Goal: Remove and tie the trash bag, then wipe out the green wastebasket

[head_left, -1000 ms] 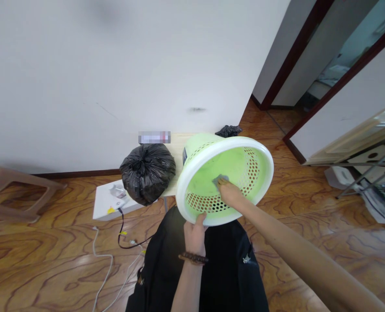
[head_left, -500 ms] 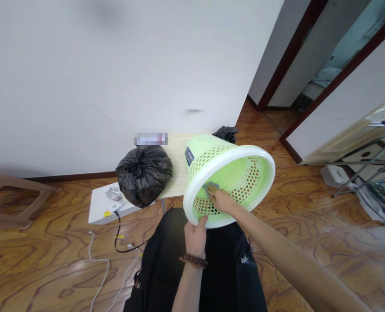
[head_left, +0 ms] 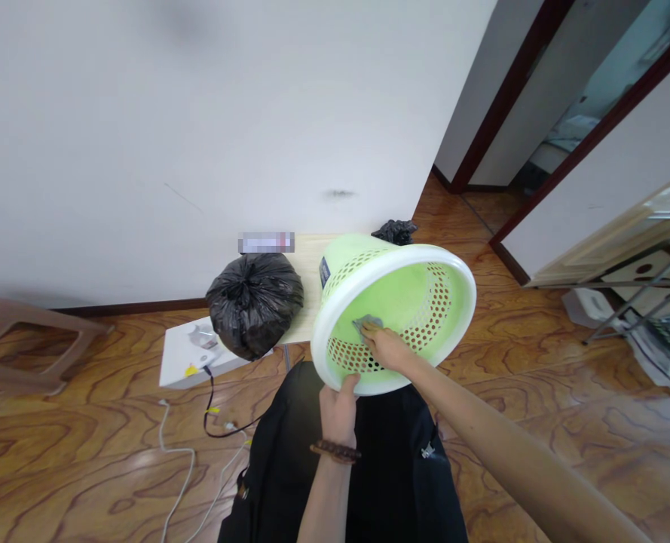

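Observation:
A light green plastic wastebasket (head_left: 346, 260) with a white rim and a band of round holes lies tilted, its mouth facing me. My left hand (head_left: 338, 407) is closed on the lower rim, thumb on the inside. Inside the basket, my right hand (head_left: 388, 349) presses a grey cloth (head_left: 368, 323) against the inner wall on the left; its fingers are closed over the cloth. To the left, a full, tied black garbage bag (head_left: 255, 302) sits on a pale wooden board (head_left: 305, 290). Another piece of black plastic bag (head_left: 396, 231) shows behind the basket.
A white box (head_left: 185, 358) with cables stands on the wooden floor at left, near a brown plastic stool (head_left: 35, 354). White wall rises behind the board. A black backpack (head_left: 362, 467) is close in front of me. At right are a doorway and a metal-legged rack (head_left: 634, 309).
The basket's mouth has shifted slightly left and turned a little more towards me. My right hand stays inside with the cloth, and my left hand keeps its hold on the rim.

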Action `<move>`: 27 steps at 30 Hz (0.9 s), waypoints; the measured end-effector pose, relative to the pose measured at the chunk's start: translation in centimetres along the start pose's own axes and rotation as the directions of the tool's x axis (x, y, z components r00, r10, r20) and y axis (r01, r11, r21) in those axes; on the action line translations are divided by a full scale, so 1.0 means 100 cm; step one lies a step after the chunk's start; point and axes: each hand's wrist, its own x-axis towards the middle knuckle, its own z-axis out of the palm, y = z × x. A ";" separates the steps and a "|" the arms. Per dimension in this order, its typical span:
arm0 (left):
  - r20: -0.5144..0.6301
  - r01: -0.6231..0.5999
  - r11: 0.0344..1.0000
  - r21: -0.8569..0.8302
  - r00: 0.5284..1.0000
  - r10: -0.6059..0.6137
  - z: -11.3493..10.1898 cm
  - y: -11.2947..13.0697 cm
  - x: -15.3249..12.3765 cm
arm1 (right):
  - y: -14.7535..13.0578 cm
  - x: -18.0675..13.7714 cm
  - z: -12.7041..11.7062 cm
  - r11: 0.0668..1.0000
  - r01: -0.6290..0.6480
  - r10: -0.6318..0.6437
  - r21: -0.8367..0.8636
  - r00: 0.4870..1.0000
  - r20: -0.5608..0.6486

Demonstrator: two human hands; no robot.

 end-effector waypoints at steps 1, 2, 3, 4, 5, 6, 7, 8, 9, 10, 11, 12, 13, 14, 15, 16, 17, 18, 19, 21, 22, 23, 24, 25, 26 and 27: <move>0.012 -0.025 1.000 0.010 1.000 0.025 -0.002 -0.003 0.002 | 0.000 0.000 0.001 1.000 0.000 0.000 -0.001 1.000 0.002; 0.018 -0.045 0.999 0.020 0.999 0.044 -0.003 -0.006 0.003 | -0.001 0.000 0.001 1.000 0.000 0.000 -0.002 1.000 0.002; 0.020 -0.058 0.998 0.026 0.998 0.057 -0.004 -0.009 0.005 | -0.001 0.001 0.002 1.000 0.000 0.000 -0.004 1.000 0.002; 0.021 -0.064 0.998 0.027 0.998 0.063 -0.005 -0.011 0.006 | -0.002 0.001 0.003 1.000 0.000 0.000 -0.008 1.000 0.000; 0.022 -0.063 0.998 0.021 0.998 0.063 -0.006 -0.012 0.007 | -0.003 0.001 0.004 1.000 0.002 -0.002 -0.014 1.000 -0.002; 0.020 -0.059 0.998 0.012 0.998 0.058 -0.006 -0.013 0.007 | -0.003 0.001 0.004 1.000 0.010 -0.010 -0.024 1.000 -0.002; 0.013 -0.052 0.999 0.004 0.999 0.052 -0.006 -0.013 0.007 | -0.002 0.001 0.003 0.999 0.021 -0.021 -0.038 1.000 0.003; 0.008 -0.048 0.999 -0.002 0.999 0.048 -0.006 -0.012 0.007 | 0.000 0.001 0.002 0.998 0.031 -0.030 -0.060 1.000 0.009; 0.005 -0.046 0.999 -0.006 0.999 0.046 -0.006 -0.011 0.007 | 0.002 0.001 0.000 0.995 0.030 -0.029 -0.092 0.999 0.012; 0.005 -0.046 0.999 -0.009 0.999 0.046 -0.007 -0.009 0.008 | 0.006 0.002 -0.002 0.991 0.012 -0.011 -0.135 1.000 0.006; 0.007 -0.048 0.999 -0.015 0.999 0.048 -0.008 -0.008 0.008 | 0.010 0.002 -0.005 0.982 -0.021 0.019 -0.185 1.000 -0.013; 0.008 -0.047 0.999 -0.025 0.999 0.047 -0.008 -0.006 0.008 | 0.014 0.003 -0.007 0.970 -0.066 0.058 -0.234 0.997 -0.043; 0.011 -0.045 0.998 -0.036 0.999 0.045 -0.009 -0.005 0.009 | 0.018 0.004 -0.010 0.956 -0.117 0.099 -0.271 0.992 -0.081; 0.017 -0.042 0.998 -0.045 0.999 0.043 -0.009 -0.004 0.009 | 0.020 0.005 -0.011 0.945 -0.157 0.130 -0.288 0.985 -0.111; 0.024 -0.042 0.998 -0.051 0.999 0.044 -0.010 -0.004 0.009 | 0.019 0.006 -0.011 0.944 -0.173 0.145 -0.280 0.982 -0.118; 0.034 -0.046 0.998 -0.048 0.998 0.047 -0.010 -0.005 0.010 | 0.016 0.007 -0.010 0.956 -0.162 0.141 -0.245 0.985 -0.098; 0.042 -0.051 0.998 -0.039 0.998 0.052 -0.009 -0.007 0.010 | 0.011 0.008 -0.009 0.974 -0.132 0.122 -0.182 0.990 -0.063; 0.049 -0.057 0.998 -0.026 0.997 0.058 -0.009 -0.008 0.010 | 0.005 0.009 -0.006 0.991 -0.092 0.089 -0.102 0.996 -0.030; 0.049 -0.061 0.998 -0.013 0.997 0.061 -0.009 -0.010 0.010 | -0.002 0.010 -0.004 0.999 -0.044 0.044 -0.016 0.999 -0.012; 0.037 -0.058 0.998 -0.014 0.998 0.058 -0.008 -0.011 0.011 | -0.013 0.012 -0.002 0.993 0.047 -0.046 0.104 0.999 -0.008; 0.031 -0.054 0.998 -0.030 0.998 0.055 -0.008 -0.011 0.012 | -0.014 0.012 -0.003 0.991 0.073 -0.073 0.112 0.997 -0.007; 0.020 -0.051 0.997 -0.055 0.998 0.052 -0.008 -0.010 0.013 | -0.012 0.013 -0.006 0.993 0.081 -0.082 0.082 0.997 0.003; 0.009 -0.049 0.996 -0.080 0.999 0.050 -0.008 -0.009 0.013 | -0.008 0.014 -0.010 0.997 0.068 -0.068 0.023 0.998 0.017; -0.001 -0.049 0.994 -0.098 0.999 0.049 -0.009 -0.006 0.014 | -0.002 0.014 -0.015 0.998 0.033 -0.032 -0.052 0.999 0.021; -0.011 -0.052 0.993 -0.104 0.999 0.051 -0.008 -0.003 0.014 | 0.004 0.015 -0.019 0.992 -0.016 0.017 -0.124 1.000 0.008; -0.021 -0.058 0.994 -0.097 0.998 0.056 -0.008 0.000 0.013 | 0.008 0.016 -0.022 0.981 -0.070 0.067 -0.182 0.998 -0.018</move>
